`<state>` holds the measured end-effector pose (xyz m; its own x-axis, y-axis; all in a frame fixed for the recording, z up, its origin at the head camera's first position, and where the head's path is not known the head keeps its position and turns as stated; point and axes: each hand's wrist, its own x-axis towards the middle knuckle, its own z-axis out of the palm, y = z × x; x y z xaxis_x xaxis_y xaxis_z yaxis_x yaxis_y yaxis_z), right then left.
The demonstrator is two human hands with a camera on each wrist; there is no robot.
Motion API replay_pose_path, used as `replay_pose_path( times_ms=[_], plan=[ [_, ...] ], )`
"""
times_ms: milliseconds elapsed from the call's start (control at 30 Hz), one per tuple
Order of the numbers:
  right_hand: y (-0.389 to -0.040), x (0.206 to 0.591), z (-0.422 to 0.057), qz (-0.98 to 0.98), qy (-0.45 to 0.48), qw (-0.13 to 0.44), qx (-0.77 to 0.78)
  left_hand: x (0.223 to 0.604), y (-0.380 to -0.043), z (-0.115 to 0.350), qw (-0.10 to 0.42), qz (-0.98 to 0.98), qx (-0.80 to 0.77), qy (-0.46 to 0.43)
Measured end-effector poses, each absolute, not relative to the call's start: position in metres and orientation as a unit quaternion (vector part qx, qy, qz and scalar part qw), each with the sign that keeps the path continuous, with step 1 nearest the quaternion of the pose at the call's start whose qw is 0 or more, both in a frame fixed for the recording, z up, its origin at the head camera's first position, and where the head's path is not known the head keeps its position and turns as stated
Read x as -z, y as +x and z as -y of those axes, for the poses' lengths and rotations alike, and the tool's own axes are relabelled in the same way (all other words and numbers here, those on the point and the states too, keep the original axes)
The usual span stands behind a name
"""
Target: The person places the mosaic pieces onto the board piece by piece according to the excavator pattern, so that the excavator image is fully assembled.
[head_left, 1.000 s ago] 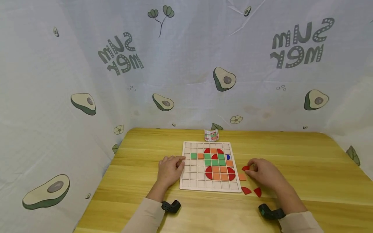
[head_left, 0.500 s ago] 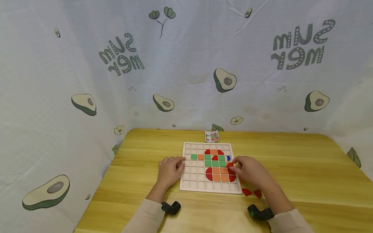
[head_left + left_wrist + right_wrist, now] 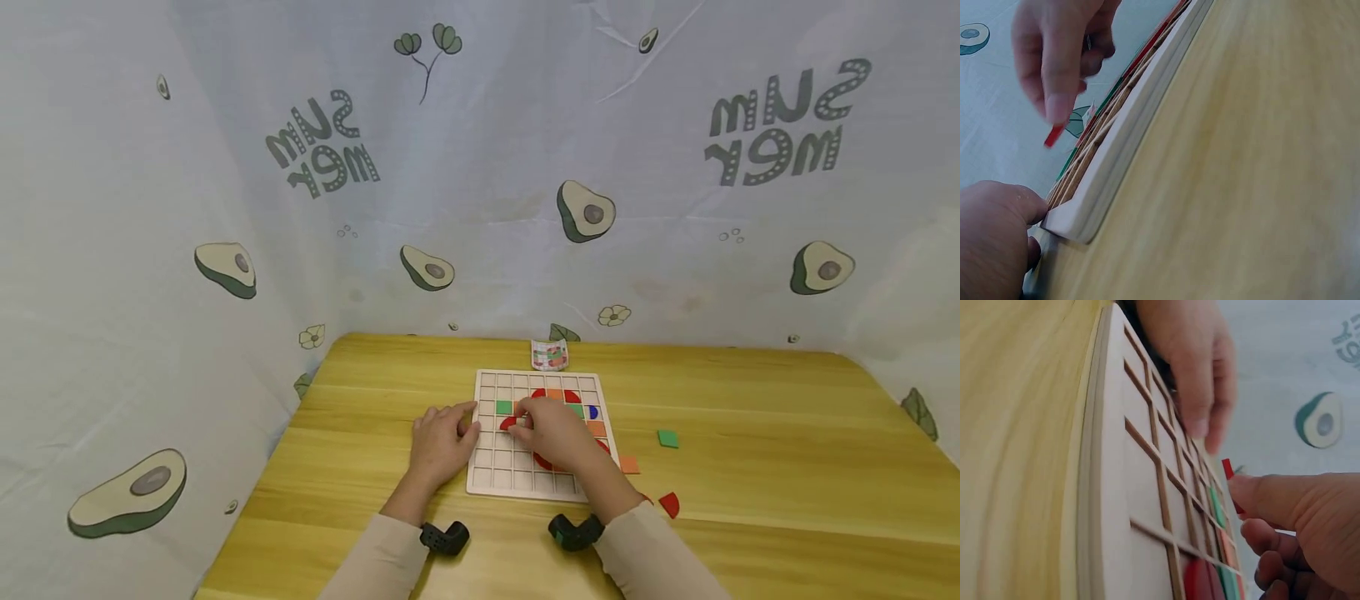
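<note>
The thumb and fingertip of my right hand (image 3: 558, 433) pinch a red quarter-circle tile (image 3: 507, 424). In the right wrist view this tile (image 3: 1229, 469) is tilted up on edge, above the wooden grid board (image 3: 487, 482). My left hand (image 3: 438, 446) lies at the board's left edge, its fingers relaxed and touching the frame. Set in the board's squares are a green tile (image 3: 504, 407), an orange tile (image 3: 596, 428), a small blue half-round tile (image 3: 593, 412) and several red, green and orange ones. My right hand covers part of this pattern.
A small curled pattern card (image 3: 550, 355) stands behind the board. Right of the board lie a loose green square (image 3: 668, 439), an orange square (image 3: 629, 465) and a red quarter-circle (image 3: 670, 504). Another red tile is mostly hidden by the right forearm. A printed curtain (image 3: 480, 167) hangs behind the table.
My right hand picked the red quarter-circle tile up from the table and carried it left across the board. The loose green square has come into sight. My left hand stays at the board's edge.
</note>
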<state>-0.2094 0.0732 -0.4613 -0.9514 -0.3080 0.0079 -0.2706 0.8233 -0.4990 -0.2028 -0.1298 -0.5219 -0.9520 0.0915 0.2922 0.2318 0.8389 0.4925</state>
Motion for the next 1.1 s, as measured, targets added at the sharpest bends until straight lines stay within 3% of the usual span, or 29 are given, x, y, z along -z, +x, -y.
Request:
replay_pose_path(
  times_ms=[300,633,1100],
  plan=[
    [-0.238,0.471,-0.043,-0.962,-0.156,0.044,0.219,0.521,-0.203,0.13,0.127,0.952,0.266,-0.084],
    [-0.241,0.475,-0.038,-0.964,-0.158,0.037,0.211,0.521,-0.203,0.13,0.134,0.952,0.261,-0.086],
    [-0.225,0.458,-0.079,-0.95,-0.165,0.063,0.258,0.519,-0.202,0.129,0.128,0.953,0.262,-0.078]
  ],
)
